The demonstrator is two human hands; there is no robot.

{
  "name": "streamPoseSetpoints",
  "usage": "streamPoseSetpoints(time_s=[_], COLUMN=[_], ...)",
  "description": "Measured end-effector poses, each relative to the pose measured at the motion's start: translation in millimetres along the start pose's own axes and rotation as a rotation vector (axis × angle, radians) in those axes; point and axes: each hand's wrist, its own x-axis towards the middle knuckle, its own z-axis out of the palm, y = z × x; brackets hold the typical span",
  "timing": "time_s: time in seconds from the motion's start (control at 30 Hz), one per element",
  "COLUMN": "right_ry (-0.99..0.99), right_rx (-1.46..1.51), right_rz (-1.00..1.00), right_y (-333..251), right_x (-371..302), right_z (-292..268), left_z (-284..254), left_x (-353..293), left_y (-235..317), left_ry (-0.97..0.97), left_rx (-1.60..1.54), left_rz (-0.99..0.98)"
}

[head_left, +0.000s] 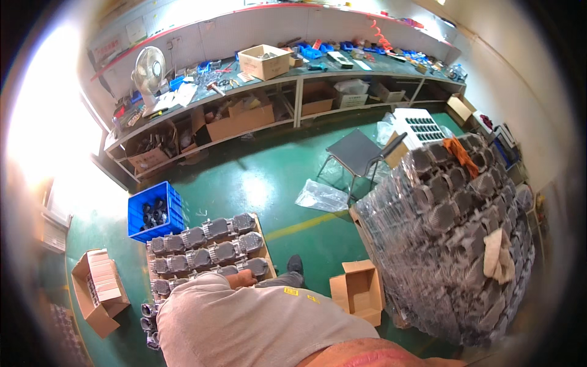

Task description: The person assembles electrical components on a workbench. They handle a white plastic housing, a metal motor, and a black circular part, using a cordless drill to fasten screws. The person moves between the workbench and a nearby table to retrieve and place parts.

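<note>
Low and left of centre in the frame, the hand [246,279] is at a grey part [254,265] on the board [267,253]; whether its fingers grip, I cannot tell. Probably metal, heavy and stiff, best held round the body

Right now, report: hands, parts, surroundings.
One hand by the grey parts, grip unclear; other hand unseen. Parts stand in rows. Blue crate beside them, far left.
</note>
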Motion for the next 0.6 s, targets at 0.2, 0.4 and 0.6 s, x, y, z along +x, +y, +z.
streamPoseSetpoints(time_s=[0.2, 0.4, 0.6], right_ry=[-0.026, -0.162, -0.145], right_rx=[0.039, 0.005, -0.257], right_rz=[-0.118, -0.074, -0.019], right_y=[-138.7, -228.1, -307.8], right_x=[55.9, 133.8, 237.4], right_z=[34.0, 77.5, 110.0], left_z=[-148.9, -252.3, -278.1], left_x=[54.6, 98.3, 155.2], left_y=[27.4, 61.1, 41.7], left_ry=[0.229, 0.332, 0.261], left_rx=[-0.161, -0.433, -0.29], left_rz=[-0.002, -0.099, -0.186])
